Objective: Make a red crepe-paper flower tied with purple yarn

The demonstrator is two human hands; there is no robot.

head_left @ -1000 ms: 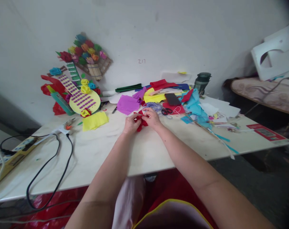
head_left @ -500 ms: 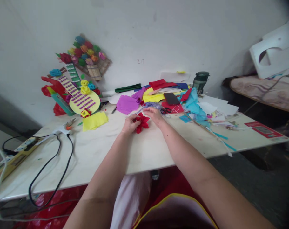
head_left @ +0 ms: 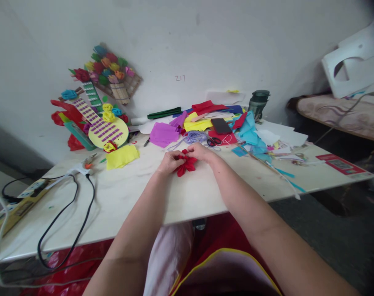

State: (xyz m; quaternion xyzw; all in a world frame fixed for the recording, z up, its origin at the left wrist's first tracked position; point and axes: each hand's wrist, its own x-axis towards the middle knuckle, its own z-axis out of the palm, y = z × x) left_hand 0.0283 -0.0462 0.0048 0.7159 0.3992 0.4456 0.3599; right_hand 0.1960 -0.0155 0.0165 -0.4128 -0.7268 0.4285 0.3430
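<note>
A small red paper flower (head_left: 186, 166) sits at the middle of the pale table (head_left: 134, 197). My left hand (head_left: 171, 161) pinches its left side with the fingers closed. My right hand (head_left: 202, 153) is closed on its upper right edge, the fingertips pressed onto the petals. Both hands meet over the flower. Just behind them lies a tangle of lilac thread (head_left: 191, 137) and black-handled scissors (head_left: 214, 142).
Coloured paper sheets (head_left: 164, 134) and a dark phone (head_left: 221, 126) pile at the back, with a green bottle (head_left: 257, 104). A yellow paper guitar (head_left: 103, 127) leans on the wall at left. A black cable (head_left: 65, 213) and a power strip (head_left: 20, 197) lie left.
My right hand came back from above the flower and closed on its upper edge. The flower has been spread flatter and sits a little nearer to me.
</note>
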